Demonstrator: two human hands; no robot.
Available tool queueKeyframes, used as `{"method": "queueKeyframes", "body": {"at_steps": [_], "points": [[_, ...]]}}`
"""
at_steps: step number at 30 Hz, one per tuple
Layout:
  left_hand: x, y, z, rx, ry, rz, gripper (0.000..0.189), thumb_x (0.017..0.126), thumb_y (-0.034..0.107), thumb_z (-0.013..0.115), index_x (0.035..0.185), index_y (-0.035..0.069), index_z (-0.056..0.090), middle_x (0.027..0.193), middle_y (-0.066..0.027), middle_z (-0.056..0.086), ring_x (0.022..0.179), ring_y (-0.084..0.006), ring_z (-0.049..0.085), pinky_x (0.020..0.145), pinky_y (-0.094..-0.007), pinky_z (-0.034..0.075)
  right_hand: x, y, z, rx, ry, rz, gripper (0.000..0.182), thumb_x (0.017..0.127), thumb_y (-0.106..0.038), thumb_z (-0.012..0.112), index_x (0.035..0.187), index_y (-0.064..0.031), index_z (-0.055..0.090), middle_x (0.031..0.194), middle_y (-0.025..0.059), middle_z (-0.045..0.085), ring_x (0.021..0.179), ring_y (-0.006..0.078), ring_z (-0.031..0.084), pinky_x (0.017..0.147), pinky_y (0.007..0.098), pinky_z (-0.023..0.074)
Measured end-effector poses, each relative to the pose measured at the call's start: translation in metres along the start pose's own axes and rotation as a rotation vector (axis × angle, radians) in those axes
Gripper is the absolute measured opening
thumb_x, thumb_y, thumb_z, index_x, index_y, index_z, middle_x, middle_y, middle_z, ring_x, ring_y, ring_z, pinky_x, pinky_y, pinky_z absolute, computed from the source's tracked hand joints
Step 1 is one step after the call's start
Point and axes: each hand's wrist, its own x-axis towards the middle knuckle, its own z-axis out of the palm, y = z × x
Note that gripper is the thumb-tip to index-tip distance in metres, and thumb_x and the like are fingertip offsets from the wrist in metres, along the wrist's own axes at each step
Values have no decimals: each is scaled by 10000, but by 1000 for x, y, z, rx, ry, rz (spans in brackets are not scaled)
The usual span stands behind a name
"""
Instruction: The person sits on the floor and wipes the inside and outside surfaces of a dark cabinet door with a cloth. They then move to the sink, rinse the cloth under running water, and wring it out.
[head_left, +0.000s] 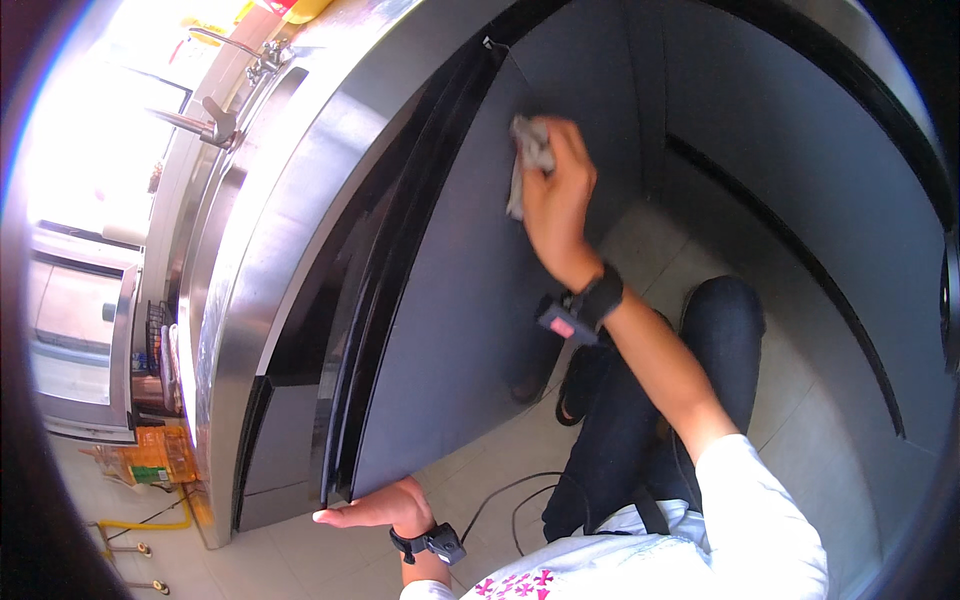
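A grey cabinet door with a black edge strip stands partly open below the steel counter. My right hand grips a crumpled light grey cloth against the upper part of the door's face. At the door's near edge, low in the picture, my left hand supports or holds the edge, its thumb out to the side; its fingers are partly hidden behind the door. Both wrists wear black straps with small devices.
Steel counter with a sink and faucet at the left. An oil bottle stands beyond the counter's end, near a yellow pipe. More grey cabinet fronts rise at the right. A black cable hangs near my legs.
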Motion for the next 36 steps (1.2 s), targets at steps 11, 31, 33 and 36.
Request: {"method": "queueKeyframes", "body": {"at_steps": [11,31,33,36], "points": [[0,-7,0,7,-18,-22,923,781,751,409,1277,-27,428,1361,-153,387,1217,-307,406,1034,-401,325,29,21,-7,15,-19,-101,343,690,127,499,1018,43,553,996,187,553,916,373,580,797,372,470],[-10,-2,29,102,-148,158,919,807,735,380,1372,10,359,1409,-150,368,1267,-305,373,1071,-415,277,-172,-68,-12,318,-167,-84,360,672,103,528,992,-43,605,1020,148,578,989,351,540,885,472,422],[-1,-4,19,112,-174,165,931,798,749,376,1378,22,360,1422,-144,357,1269,-308,372,1074,-422,269,-188,-76,-14,384,-231,-42,360,678,112,523,992,-42,606,1019,149,581,994,342,543,880,479,428],[-3,-8,27,103,-240,165,936,796,758,368,1388,33,348,1433,-140,342,1281,-310,360,1076,-421,268,-167,-62,-19,301,-255,-8,356,687,131,511,984,-42,602,1034,155,587,1005,312,556,851,441,455]]}}
